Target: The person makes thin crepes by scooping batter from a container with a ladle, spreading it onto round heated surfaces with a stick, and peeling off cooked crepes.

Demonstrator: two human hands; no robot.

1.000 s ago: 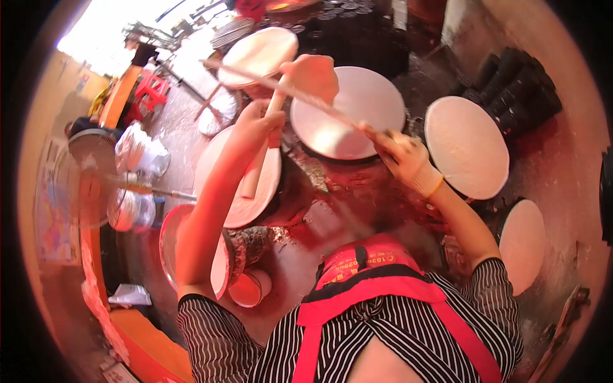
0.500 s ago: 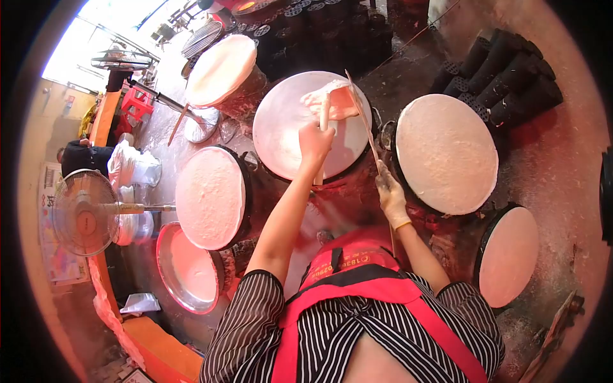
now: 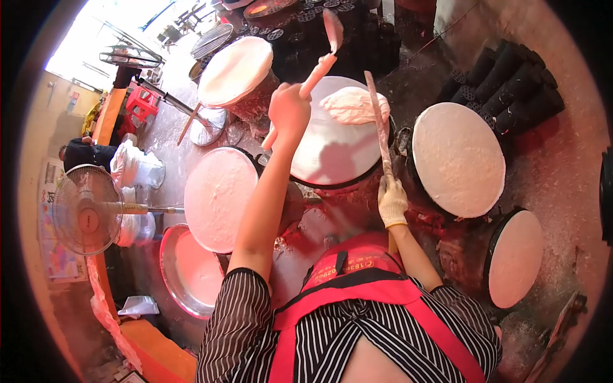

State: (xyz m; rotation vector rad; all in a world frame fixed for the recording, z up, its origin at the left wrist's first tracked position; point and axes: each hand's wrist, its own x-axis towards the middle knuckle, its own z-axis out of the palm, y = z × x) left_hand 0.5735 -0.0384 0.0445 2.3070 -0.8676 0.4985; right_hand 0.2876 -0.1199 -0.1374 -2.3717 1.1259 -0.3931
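A: What is the left hand (image 3: 290,113) doing?

B: It is clenched round the handle of a scraper-like tool (image 3: 320,70). The fist covers the middle of the handle; the butt pokes out below it, and the batter-smeared head rises above, seen nearly edge-on, so its shape is hard to make out.

A: And the right hand (image 3: 392,203)?

B: Gloved, and grasping a long flat stick (image 3: 378,121) that runs up ahead of it. Where the stick ends below that grip I cannot tell.

A: Where is the dough?

B: The dough mass (image 3: 351,105) sits on the round griddle (image 3: 319,159), just right of the left fist and ahead of the right one. The stick crosses its right part and hides a strip; I can't tell whether they touch. The left arm also covers the right edge of a batter-coated disc (image 3: 220,198) below that fist.

A: Any writing?

B: On the red apron (image 3: 351,281), below both grips: gold lettering and digits apparently starting "183", the rest too foreshortened to read. Well left of the left fist, the fan (image 3: 88,210) has an illegible hub badge and partly blocks a blurred poster (image 3: 64,252).
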